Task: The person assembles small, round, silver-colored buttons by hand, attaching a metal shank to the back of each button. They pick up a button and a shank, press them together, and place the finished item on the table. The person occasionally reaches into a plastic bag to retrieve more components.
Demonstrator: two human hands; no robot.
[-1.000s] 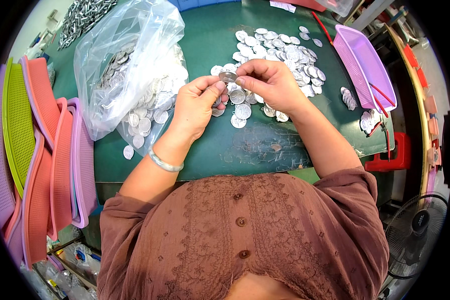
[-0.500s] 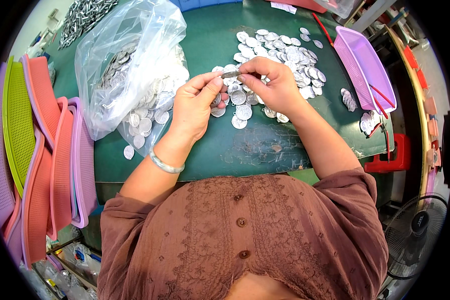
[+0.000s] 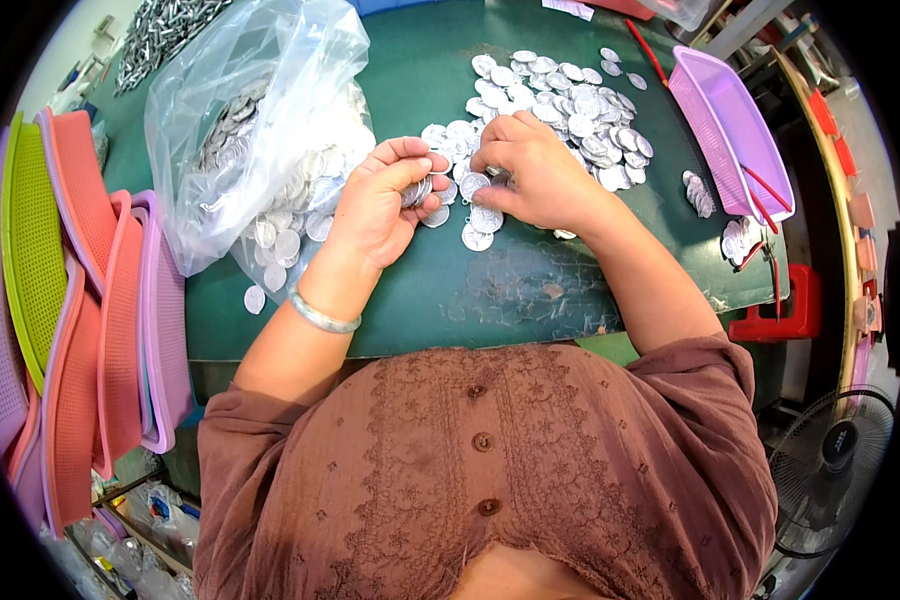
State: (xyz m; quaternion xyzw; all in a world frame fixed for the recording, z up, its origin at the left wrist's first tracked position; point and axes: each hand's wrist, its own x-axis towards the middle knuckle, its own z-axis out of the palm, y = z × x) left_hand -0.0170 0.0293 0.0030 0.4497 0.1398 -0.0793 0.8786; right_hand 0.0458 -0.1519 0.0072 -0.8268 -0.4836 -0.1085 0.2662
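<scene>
Silvery round medals with small loops lie in a loose pile (image 3: 590, 115) on the green tabletop. My left hand (image 3: 380, 200), palm turned up and fingers curled, holds a small stack of medals (image 3: 417, 190) at the pile's left side. Over the pile's near edge, my right hand (image 3: 535, 175) reaches down with bent fingers. Its thumb and forefinger close about a medal (image 3: 474, 186) there; the other fingertips are partly hidden. Beside my left hand, a clear plastic bag (image 3: 260, 60) lies open with many more medals (image 3: 300, 185) in and before it.
Stacked pink, green and purple baskets (image 3: 80, 300) crowd the left edge. A purple basket (image 3: 730, 130) with red-handled tools stands at the right. Small metal parts (image 3: 165, 40) are heaped at the far left. A red stool (image 3: 790, 305) and a fan (image 3: 835, 455) are at lower right.
My hands have come apart from the medal they pinched together. The right hand has lowered to the pile; the left has turned palm up, showing its stack.
</scene>
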